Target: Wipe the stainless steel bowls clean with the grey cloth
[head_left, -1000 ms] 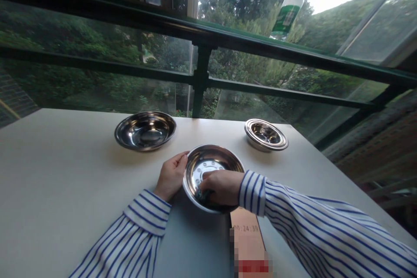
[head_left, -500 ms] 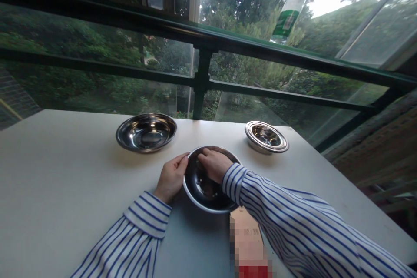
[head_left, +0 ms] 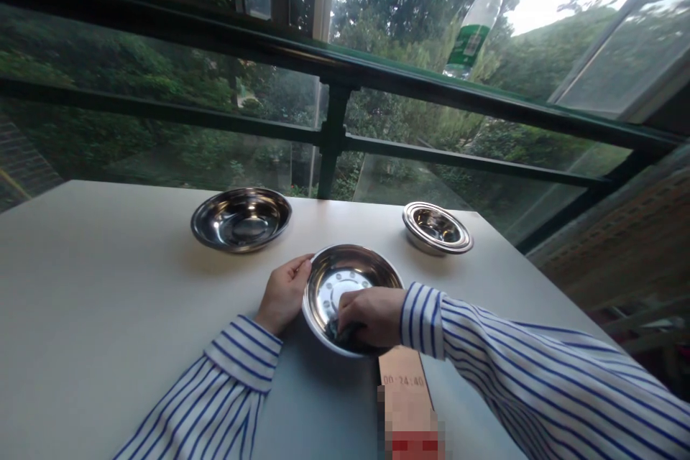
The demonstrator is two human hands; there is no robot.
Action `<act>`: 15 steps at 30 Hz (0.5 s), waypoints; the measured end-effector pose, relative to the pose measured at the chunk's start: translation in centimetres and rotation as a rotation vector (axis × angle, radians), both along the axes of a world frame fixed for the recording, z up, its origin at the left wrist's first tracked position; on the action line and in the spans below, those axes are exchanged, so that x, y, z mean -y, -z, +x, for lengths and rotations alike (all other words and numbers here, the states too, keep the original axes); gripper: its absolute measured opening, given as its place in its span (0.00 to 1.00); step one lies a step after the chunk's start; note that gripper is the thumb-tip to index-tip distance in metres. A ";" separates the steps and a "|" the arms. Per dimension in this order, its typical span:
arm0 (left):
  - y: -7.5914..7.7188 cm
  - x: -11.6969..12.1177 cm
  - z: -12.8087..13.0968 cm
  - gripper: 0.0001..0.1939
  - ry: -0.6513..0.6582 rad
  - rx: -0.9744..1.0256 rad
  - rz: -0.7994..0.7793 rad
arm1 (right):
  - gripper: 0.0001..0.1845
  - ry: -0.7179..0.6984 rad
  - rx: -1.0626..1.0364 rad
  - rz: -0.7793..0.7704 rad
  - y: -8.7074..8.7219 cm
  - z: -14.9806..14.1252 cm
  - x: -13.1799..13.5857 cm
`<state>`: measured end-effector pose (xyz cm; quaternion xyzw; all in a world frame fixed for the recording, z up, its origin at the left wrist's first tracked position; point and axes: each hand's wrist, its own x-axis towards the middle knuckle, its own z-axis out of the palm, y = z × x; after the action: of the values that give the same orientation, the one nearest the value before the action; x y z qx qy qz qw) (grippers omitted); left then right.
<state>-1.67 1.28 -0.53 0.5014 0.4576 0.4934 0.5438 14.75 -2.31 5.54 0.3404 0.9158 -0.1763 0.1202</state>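
A round stainless steel bowl (head_left: 353, 253) with holes or round marks in its bottom sits at the middle of the table. My left hand (head_left: 284, 292) pinches its left rim between thumb and fingers. Inside the bowl, my right hand (head_left: 371, 315) is closed, its fingers pointing down against the near wall. A small dark patch shows under those fingertips; whether it is a held thing or a reflection is unclear.
Behind to the left stands a wide steel basin (head_left: 241, 219); at the back right is a smaller rimmed steel bowl (head_left: 438, 228). A phone (head_left: 402, 374) lies in front. A green railing (head_left: 377, 72) bears a plastic bottle (head_left: 468, 43) beyond the white table (head_left: 134, 302).
My right hand has moved from the far side of the bowl down to its near side, uncovering the bowl's bottom. My left hand stays on the rim.
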 end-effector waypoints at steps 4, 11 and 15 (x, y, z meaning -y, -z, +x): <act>-0.1 0.0 0.0 0.22 0.017 0.003 0.008 | 0.15 0.016 -0.012 0.061 0.4 -0.9 -0.3; -0.4 0.0 -0.3 0.20 0.018 -0.012 0.050 | 0.17 0.125 -0.011 0.307 1.2 -2.8 -3.2; -0.5 0.1 -0.2 0.22 0.017 -0.005 0.046 | 0.14 0.193 0.061 0.376 1.0 -1.2 -4.4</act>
<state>-1.86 1.19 0.01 0.5188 0.4431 0.4980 0.5353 13.53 2.04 4.53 0.4481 0.8916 -0.0027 0.0647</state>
